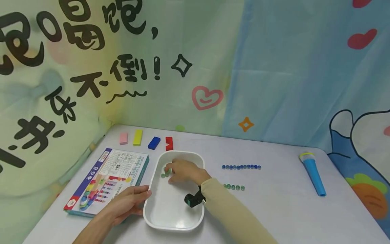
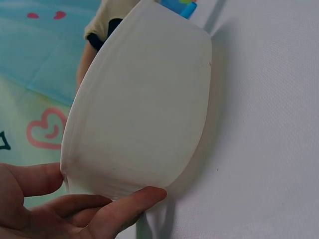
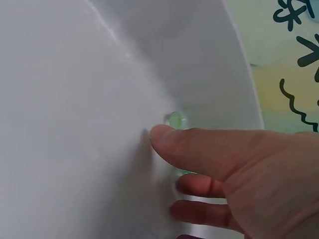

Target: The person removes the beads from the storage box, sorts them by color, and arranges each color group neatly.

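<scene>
- At the middle of the pale grey bench stands a white rounded-rectangle plastic tray, its long side running from near to far.
- The right hand reaches into the far end of the tray, fingers curled downward at a few small green glass beads lying by the tray's left wall.
- In the right wrist view the thumb lies just beside one green bead against the tray's inner wall; whether the fingers actually pinch a bead cannot be told.
- The arm wears a beige long sleeve, with a small black wrist camera strapped at the cuff.
- The left hand rests on the near-left rim of the tray with fingers nearly straight; the left wrist view shows thumb and fingers touching the tray's outer wall, not wrapped round it.
- Left of the tray lies a flat colourful printed toy box, partly under the left hand.
- Beyond the tray stand four small blocks in a row: pink, yellow, blue and red.
- Right of the tray a row of blue glass beads lies on the bench, with a shorter row of green glass beads nearer.
- Far to the right lies a blue tube with a yellow-rimmed cap.
</scene>
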Motion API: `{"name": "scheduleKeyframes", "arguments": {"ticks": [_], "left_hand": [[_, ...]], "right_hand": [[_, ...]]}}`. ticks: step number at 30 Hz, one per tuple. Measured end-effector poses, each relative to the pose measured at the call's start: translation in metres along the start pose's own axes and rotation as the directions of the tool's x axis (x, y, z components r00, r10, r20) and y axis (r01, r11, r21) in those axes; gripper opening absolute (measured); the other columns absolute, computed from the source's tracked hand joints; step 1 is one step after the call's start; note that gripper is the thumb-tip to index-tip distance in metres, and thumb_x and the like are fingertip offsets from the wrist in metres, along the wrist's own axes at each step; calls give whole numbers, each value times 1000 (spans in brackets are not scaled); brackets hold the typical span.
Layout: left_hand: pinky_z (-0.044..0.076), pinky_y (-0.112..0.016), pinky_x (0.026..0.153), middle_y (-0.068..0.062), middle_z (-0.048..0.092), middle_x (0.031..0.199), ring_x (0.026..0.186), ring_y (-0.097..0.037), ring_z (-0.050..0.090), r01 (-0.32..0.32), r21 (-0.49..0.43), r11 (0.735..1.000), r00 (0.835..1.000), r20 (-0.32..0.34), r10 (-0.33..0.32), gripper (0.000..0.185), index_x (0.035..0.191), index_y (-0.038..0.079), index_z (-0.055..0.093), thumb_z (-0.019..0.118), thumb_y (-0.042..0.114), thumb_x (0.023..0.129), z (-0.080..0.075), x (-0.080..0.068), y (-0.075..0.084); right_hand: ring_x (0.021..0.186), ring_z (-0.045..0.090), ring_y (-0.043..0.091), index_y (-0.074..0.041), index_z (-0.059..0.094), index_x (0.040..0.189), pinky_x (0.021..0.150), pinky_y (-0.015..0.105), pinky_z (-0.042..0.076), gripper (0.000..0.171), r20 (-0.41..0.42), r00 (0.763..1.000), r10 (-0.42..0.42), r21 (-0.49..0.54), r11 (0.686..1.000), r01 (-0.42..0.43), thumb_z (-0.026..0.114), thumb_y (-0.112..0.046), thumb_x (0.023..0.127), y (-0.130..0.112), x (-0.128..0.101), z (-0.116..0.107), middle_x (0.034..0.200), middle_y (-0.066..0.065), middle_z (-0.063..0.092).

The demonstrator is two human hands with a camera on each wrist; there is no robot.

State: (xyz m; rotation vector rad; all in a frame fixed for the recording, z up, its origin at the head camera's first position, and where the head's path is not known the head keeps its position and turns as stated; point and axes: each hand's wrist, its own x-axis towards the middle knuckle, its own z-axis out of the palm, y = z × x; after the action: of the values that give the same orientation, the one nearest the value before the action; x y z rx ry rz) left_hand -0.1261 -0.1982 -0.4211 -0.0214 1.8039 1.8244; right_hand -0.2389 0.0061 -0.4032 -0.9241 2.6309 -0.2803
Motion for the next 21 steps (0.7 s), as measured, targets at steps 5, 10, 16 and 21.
{"name": "scheduleKeyframes", "arguments": {"ticks": [5,10,16,21], "left_hand": [[59,-37,82,-26,45,143,103,-18,65,-9,-1,1000,1000,6,9,70,145,-15,26,53,30,99,0,0,1],[59,-37,82,-23,49,139,102,-18,65,-17,-2,1000,1000,13,17,69,145,-14,27,54,30,99,0,-1,1],[59,-38,82,-23,48,140,102,-18,64,-15,-3,1000,1000,10,15,69,145,-14,27,54,30,99,1,0,1],[59,-38,82,-27,43,144,105,-18,63,0,-3,1000,1000,0,0,70,146,-14,26,53,30,99,2,1,0]], "right_hand": [[84,49,8,-26,69,113,72,21,44,29,-39,999,-29,-23,999,29,75,-33,85,2,1,7,94,-4,56],[82,49,7,-27,71,102,71,20,43,17,-62,997,-34,-34,999,32,74,-31,85,3,2,10,91,-6,56],[81,49,7,-27,71,96,69,20,41,13,-54,998,-22,-2,1000,22,75,-28,85,4,1,10,86,-8,53],[80,51,8,-25,70,98,70,20,43,13,-76,994,-77,55,995,81,74,-27,86,10,-13,-7,88,-7,57]]}}
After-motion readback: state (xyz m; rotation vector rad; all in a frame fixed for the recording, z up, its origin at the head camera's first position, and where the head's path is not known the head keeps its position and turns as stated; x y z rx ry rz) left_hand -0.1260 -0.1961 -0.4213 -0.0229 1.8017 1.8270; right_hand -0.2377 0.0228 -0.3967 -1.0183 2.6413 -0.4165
